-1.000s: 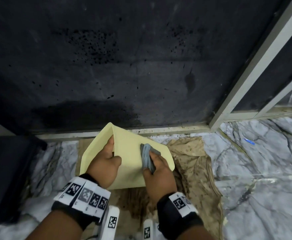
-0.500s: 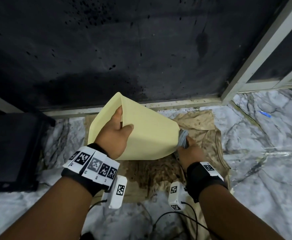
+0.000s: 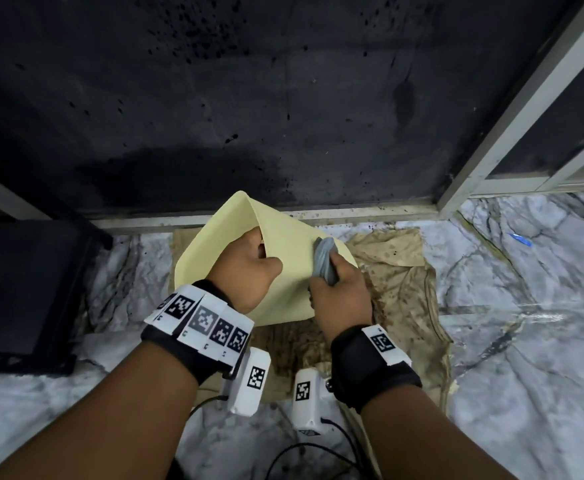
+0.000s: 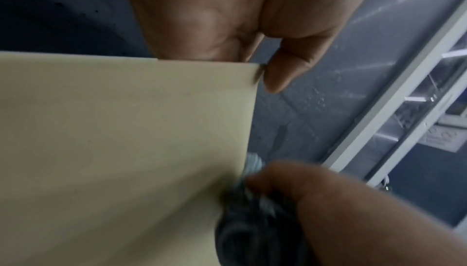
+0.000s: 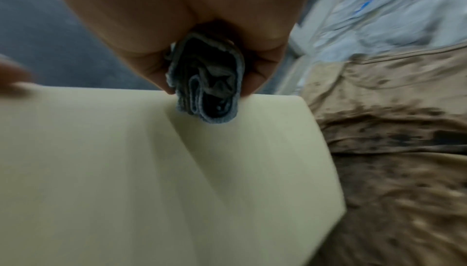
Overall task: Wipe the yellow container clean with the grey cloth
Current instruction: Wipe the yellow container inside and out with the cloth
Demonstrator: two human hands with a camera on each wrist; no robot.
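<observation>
Left hand (image 3: 245, 271) grips the upper edge of the yellow container (image 3: 290, 258), thumb on the near face, fingers curled over the rim. The container is held tilted off the floor, above a stained brown rag (image 3: 397, 278) that lies on the marble floor (image 3: 525, 306) against the dark wall (image 3: 249, 98). Right hand (image 3: 339, 296) clenches a bunched grey cloth (image 3: 323, 259) and presses it to the container's right side near the edge. Container surface is pale yellow, smooth and matte, with one faint crease visible in the right wrist view.
</observation>
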